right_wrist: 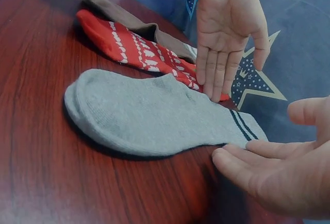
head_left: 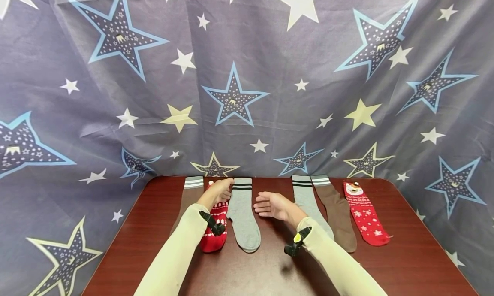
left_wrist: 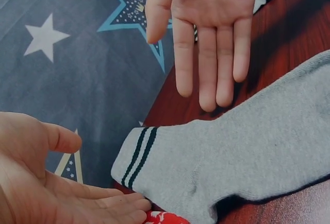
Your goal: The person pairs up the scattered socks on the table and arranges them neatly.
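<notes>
A grey sock [head_left: 244, 218] with two black cuff stripes lies flat between my two hands. My left hand [head_left: 218, 193] hovers at its left, over a red patterned sock [head_left: 214, 240], fingers straight and palm turned inward. To the grey sock's right is my right hand [head_left: 275, 206], its fingers extended and palm facing the left one. Neither hand holds anything. In the right wrist view the grey sock [right_wrist: 139, 113] shows a doubled edge at its toe. The left wrist view shows both palms beside its striped cuff [left_wrist: 139, 154].
A brown sock [head_left: 188, 201] with white stripes lies at the left, partly behind my left arm. On the right are another grey sock [head_left: 308, 201], a brown sock [head_left: 339, 218] and a red sock [head_left: 366, 214]. A star-patterned cloth [head_left: 270, 128] hangs behind the table [head_left: 409, 249].
</notes>
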A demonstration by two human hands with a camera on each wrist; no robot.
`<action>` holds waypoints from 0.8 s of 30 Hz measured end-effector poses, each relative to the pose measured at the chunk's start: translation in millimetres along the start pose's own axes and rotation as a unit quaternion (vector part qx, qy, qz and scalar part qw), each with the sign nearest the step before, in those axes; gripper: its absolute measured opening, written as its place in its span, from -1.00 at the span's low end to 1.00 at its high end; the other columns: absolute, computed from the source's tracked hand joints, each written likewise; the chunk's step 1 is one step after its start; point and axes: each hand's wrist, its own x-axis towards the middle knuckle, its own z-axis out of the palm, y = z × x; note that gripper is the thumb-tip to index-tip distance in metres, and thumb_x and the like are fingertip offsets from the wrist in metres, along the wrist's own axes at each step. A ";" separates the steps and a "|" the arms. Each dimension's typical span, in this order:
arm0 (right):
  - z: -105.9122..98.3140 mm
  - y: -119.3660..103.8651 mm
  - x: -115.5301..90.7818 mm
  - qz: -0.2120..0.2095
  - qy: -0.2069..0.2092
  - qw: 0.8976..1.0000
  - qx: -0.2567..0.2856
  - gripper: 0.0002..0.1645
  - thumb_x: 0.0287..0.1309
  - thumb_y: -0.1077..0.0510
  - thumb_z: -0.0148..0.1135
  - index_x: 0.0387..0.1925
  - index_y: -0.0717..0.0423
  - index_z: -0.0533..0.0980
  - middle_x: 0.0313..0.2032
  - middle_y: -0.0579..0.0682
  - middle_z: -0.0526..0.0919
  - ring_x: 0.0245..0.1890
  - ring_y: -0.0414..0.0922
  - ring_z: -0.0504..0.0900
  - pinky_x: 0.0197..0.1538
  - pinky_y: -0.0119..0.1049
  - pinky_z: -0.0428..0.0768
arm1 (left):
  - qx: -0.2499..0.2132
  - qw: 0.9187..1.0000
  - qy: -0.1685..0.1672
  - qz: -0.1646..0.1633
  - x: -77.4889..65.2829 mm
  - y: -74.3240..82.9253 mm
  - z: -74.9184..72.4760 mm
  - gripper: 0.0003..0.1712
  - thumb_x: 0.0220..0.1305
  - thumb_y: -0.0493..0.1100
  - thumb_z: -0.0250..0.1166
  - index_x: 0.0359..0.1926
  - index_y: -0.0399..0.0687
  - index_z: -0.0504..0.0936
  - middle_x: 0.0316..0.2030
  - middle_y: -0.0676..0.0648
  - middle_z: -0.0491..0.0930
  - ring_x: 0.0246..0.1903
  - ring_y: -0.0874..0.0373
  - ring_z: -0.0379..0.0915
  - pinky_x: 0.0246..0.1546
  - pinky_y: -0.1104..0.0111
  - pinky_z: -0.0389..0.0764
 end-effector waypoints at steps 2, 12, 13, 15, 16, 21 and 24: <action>1.3 1.2 1.9 0.003 0.002 1.000 0.007 -0.31 0.56 0.01 -0.22 0.42 0.50 0.17 0.38 0.51 0.31 0.40 0.31 0.37 0.48 0.06 0.38 | 0.000 1.000 0.003 -0.005 1.1 0.2 0.6 -0.25 0.39 0.02 0.00 0.30 -0.60 0.32 0.23 -0.55 0.48 0.23 -0.33 0.49 0.33 0.00 0.52; 6.0 3.9 10.4 0.015 0.028 0.997 0.067 -0.32 0.54 0.04 -0.20 0.41 0.51 0.18 0.37 0.54 0.30 0.44 0.31 0.33 0.50 0.10 0.33 | 0.000 0.999 0.020 -0.028 -4.0 3.2 2.6 -0.25 0.31 -0.01 0.01 0.23 -0.67 0.36 0.10 -0.52 0.54 0.06 -0.29 0.59 0.21 -0.01 0.61; 6.5 3.8 10.9 0.017 0.032 0.997 0.072 -0.32 0.53 0.04 -0.19 0.41 0.50 0.19 0.37 0.54 0.31 0.44 0.31 0.33 0.50 0.10 0.33 | 0.000 0.999 0.022 -0.031 -3.9 3.4 2.5 -0.25 0.32 -0.01 0.01 0.23 -0.67 0.36 0.07 -0.49 0.54 0.02 -0.26 0.61 0.20 0.01 0.62; 7.4 3.6 11.6 0.018 0.038 0.996 0.077 -0.33 0.53 0.04 -0.19 0.41 0.50 0.19 0.37 0.54 0.31 0.43 0.30 0.34 0.50 0.09 0.34 | -0.001 0.999 0.025 -0.037 -2.8 3.4 2.3 -0.25 0.32 -0.01 0.02 0.23 -0.67 0.36 0.02 -0.42 0.53 -0.06 -0.17 0.62 0.17 0.04 0.64; 7.7 3.5 11.9 0.019 0.040 0.996 0.077 -0.33 0.53 0.04 -0.19 0.41 0.49 0.20 0.37 0.53 0.32 0.43 0.30 0.34 0.50 0.09 0.35 | -0.001 0.999 0.026 -0.040 -1.8 3.3 2.2 -0.25 0.32 0.00 0.02 0.22 -0.67 0.37 -0.01 -0.40 0.53 -0.09 -0.13 0.62 0.16 0.06 0.65; 8.4 2.9 13.1 0.016 0.044 0.997 0.069 -0.33 0.53 0.03 -0.19 0.42 0.46 0.22 0.38 0.46 0.35 0.42 0.27 0.36 0.48 0.06 0.37 | -0.010 0.998 0.022 -0.059 5.4 0.2 1.2 -0.27 0.33 0.00 0.00 0.19 -0.67 0.41 -0.10 -0.35 0.56 -0.18 -0.05 0.61 0.11 0.15 0.68; 8.8 2.8 13.8 0.013 0.048 0.997 0.066 -0.33 0.52 0.03 -0.18 0.41 0.45 0.24 0.38 0.44 0.37 0.41 0.25 0.39 0.47 0.05 0.38 | -0.031 0.997 0.015 -0.068 7.1 -1.8 0.7 -0.27 0.36 0.00 -0.01 0.20 -0.66 0.40 -0.03 -0.40 0.56 -0.05 -0.13 0.61 0.16 0.16 0.65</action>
